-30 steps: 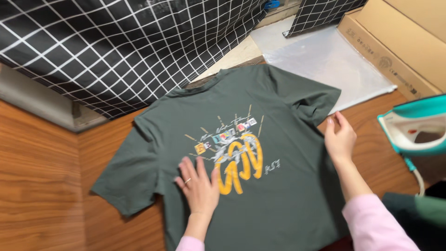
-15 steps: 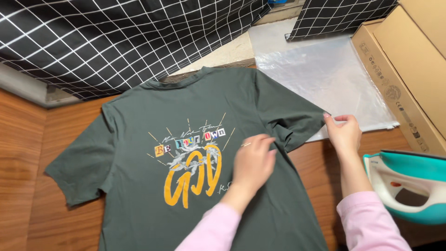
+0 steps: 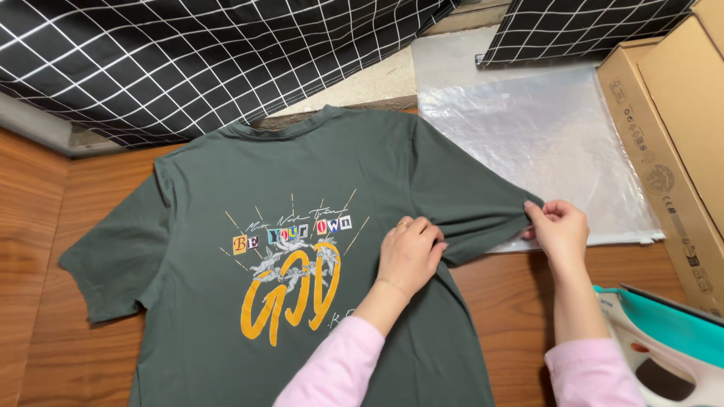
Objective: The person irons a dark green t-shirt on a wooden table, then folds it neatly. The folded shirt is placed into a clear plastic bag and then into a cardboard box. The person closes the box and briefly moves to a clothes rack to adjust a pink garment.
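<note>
A dark green T-shirt [image 3: 302,226] lies spread flat on a wooden table [image 3: 68,354], its printed side up, the neckline toward a black-and-white checked cloth [image 3: 188,68] at the far edge. The left hand [image 3: 409,252] rests on the shirt just to the right of the yellow and white print, fingers curled and pressing the fabric down near the armpit seam. Half a second ago this hand lay a little lower, closer to the print; a second ago it was spread flat, fingers open, on the lower part of the print. The right hand [image 3: 559,228] pinches the hem of the shirt's right sleeve between thumb and fingertips, holding it out over the edge of a clear plastic bag [image 3: 543,143]. It has kept to the sleeve end across all three moments, its grip now closed on the cloth.

The shirt itself sits further left and fuller in view than a second ago, when it lay at a slant. Cardboard boxes [image 3: 671,128] stand along the right side beyond the bag. A teal and white iron [image 3: 671,339] shows at the lower right corner, near the right forearm in its pink sleeve [image 3: 596,373].
</note>
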